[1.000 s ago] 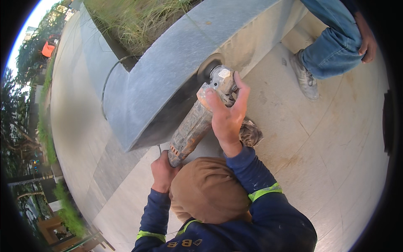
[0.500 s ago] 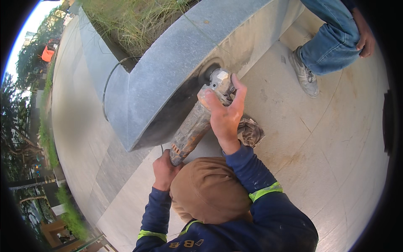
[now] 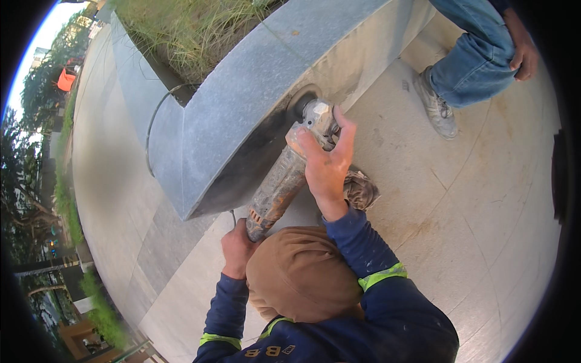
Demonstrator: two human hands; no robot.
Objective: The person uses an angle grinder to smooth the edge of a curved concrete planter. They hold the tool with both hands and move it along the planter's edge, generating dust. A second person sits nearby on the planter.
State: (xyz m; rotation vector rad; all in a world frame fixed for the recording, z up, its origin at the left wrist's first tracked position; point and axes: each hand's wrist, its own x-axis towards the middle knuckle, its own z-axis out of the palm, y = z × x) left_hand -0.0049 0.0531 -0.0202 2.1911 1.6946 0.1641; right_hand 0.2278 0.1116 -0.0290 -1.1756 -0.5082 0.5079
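A dusty grey angle grinder [image 3: 278,184] slants from lower left to upper right between my hands. My left hand [image 3: 239,249] is closed round its rear end, beside the orange-edged vent slots. My right hand [image 3: 328,169] grips the metal head from the right, thumb on one side and fingers on the other. The grinder's round disc [image 3: 301,104] sits against the side face of a grey stone planter wall [image 3: 242,91]; dark marks surround it. The disc's working face is hidden. Below the tool, between my navy sleeves, is a rounded brown cloth-covered shape [image 3: 302,272].
Dry grass [image 3: 193,42] grows inside the planter. A thin cable [image 3: 149,133] loops over its corner. At the upper right stands another person's leg in jeans [image 3: 475,66] with a grey shoe [image 3: 439,109]. A dusty brown crumpled shape [image 3: 362,189] lies right of my right wrist on paving [image 3: 448,212].
Both hands keep their hold, and the grinder stays against the wall with barely any shift. The whole view has moved very slightly.
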